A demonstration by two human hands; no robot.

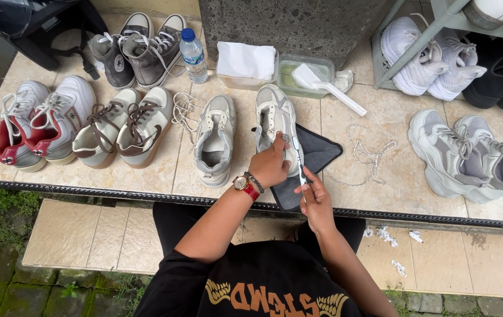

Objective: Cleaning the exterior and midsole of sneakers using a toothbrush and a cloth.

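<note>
Head view: two hands work on a pale sneaker at frame centre.

Left hand point(270, 165) clasps the sneaker point(276, 120) by its heel; right hand point(316, 202) pinches a small brush point(299, 165) against its side. Beneath lies a dark cloth point(317, 154), on the tiled ledge point(392, 158). Its mate point(215, 141) stands left; loose laces point(366, 154) lie right.

Shoe count on tiled ledge: two grey high-tops point(140, 50) at back left, two red-and-white sneakers point(40, 123), two cream-and-brown sneakers point(122, 126), two unlaced grey-white sneakers point(245, 132) in middle, two chunky grey sneakers point(465, 155) at right. Rack: two white sneakers point(430, 61), two dark shoes point(500, 79) beside them. Loose laces: two bundles point(366, 155). One water bottle point(193, 56). One dark cloth point(316, 155). Two tubs point(275, 70) at back, one brush point(327, 85) in the clear one.
</note>
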